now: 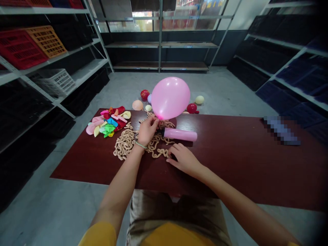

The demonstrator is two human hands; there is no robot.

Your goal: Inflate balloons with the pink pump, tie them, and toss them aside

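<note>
A large inflated pink balloon (171,97) stands above the far edge of the table. My left hand (148,130) pinches it at its neck. A long beige cord (124,143) lies in loose coils under and around my left wrist. My right hand (185,159) rests low over the table with curled fingers, thumb and fingertips closed around a strand at the right end of the cord. Between my hands and the balloon lies a pink hand pump (180,134) with a dark end. To the left is a pile of uninflated balloons (109,124) in many colours.
The dark red table (230,153) stretches to the right, with a blurred-out object (282,130) at its far right. Several small inflated balloons (137,105) show beyond the far edge. Shelves with crates (46,41) stand at left, back and right.
</note>
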